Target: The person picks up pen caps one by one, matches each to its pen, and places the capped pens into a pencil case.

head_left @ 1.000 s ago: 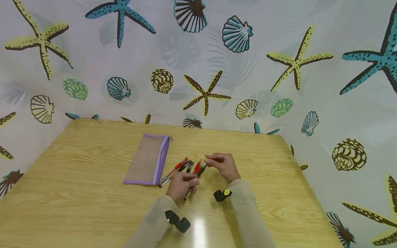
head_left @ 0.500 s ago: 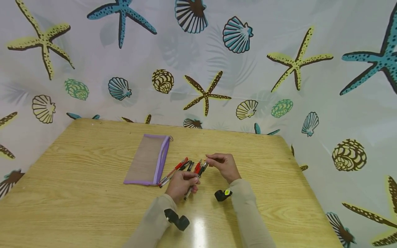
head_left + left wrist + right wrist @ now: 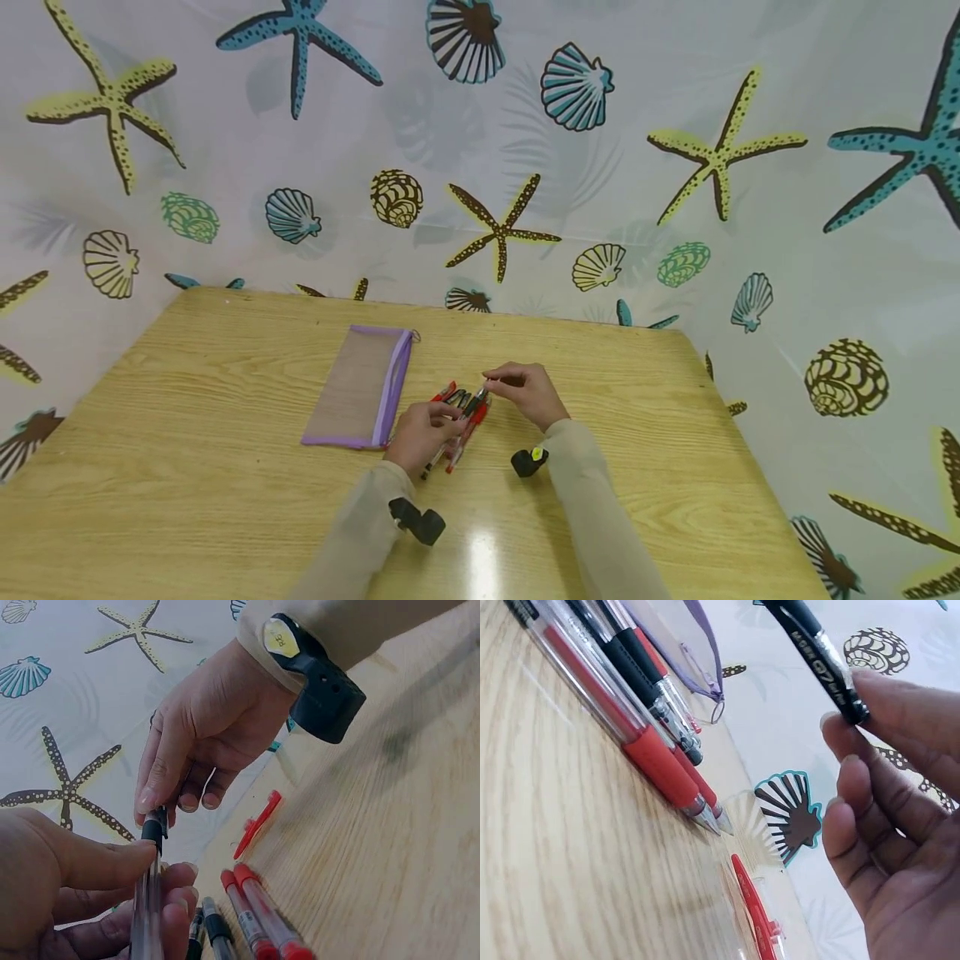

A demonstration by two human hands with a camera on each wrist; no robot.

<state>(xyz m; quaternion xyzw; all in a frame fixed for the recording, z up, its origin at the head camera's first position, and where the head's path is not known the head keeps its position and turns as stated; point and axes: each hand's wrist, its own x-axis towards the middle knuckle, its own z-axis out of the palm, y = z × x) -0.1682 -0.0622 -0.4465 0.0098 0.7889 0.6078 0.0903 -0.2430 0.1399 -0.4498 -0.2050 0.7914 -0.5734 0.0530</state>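
My left hand grips the clear barrel of a black gel pen, held tilted over the table. My right hand pinches the black far end of the same pen between thumb and fingertips. White lettering shows on that black part in the right wrist view. Below lie two red pens with bare metal tips. Near those tips is a loose red pen cap. Black pens lie beside the red ones, partly hidden by my left hand in the head view.
A mesh zip pouch with purple edging lies flat left of the pens. The wooden table meets a hanging cloth printed with shells and starfish at its back and sides.
Both hands have shifted left with the black pen between them. The red pens, partly covered by my left hand before, now show to the right of the held pen.
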